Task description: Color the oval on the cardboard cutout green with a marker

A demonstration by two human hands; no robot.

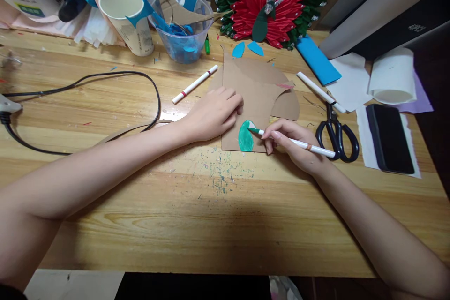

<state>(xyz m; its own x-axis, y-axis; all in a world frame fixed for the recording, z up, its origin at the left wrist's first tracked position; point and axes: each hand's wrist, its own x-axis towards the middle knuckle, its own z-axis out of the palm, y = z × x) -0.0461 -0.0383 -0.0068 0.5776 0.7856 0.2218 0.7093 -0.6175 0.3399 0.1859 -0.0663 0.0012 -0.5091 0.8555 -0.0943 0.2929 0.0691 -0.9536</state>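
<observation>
My right hand (291,143) grips a white marker (316,150) with a green tip, which touches a green-coloured oval (245,138) near the lower edge of a brown cardboard piece (251,96). A small pale patch shows at the oval's upper right. My left hand (220,112) rests on the cardboard's left side, its fingers curled; nothing shows in it, and the fingertips are partly hidden. More cut cardboard lies beneath and behind this piece.
Black scissors (336,133), a phone (390,138) and a paper roll (393,75) lie right. A capped marker (195,84) and black cable (158,98) are left. Behind stand a paper cup (128,23), a plastic tub (184,42) and a red-green decoration (270,0).
</observation>
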